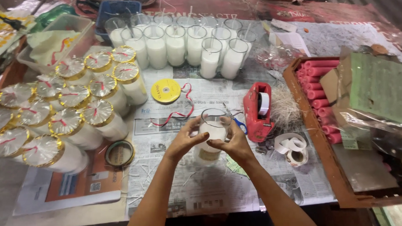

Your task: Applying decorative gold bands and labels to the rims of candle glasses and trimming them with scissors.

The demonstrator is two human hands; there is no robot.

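Both of my hands are wrapped around one glass candle jar [212, 125] filled with white wax, standing upright on the newspaper [204, 189]. My left hand [185, 140] grips its left side. My right hand [232, 142] grips its right side near the rim. Just behind the jar lie a yellow ribbon spool [165, 90] with a loose red ribbon [179, 113], and blue-handled scissors [235, 119].
Several open wax-filled glasses [180, 44] stand at the back. Wrapped candles with gold-rimmed tops [61, 110] crowd the left. A red tape dispenser [258, 111], sticker rolls [292, 149], a tape ring [119, 153] and a wooden tray [311, 135] of pink sticks lie nearby.
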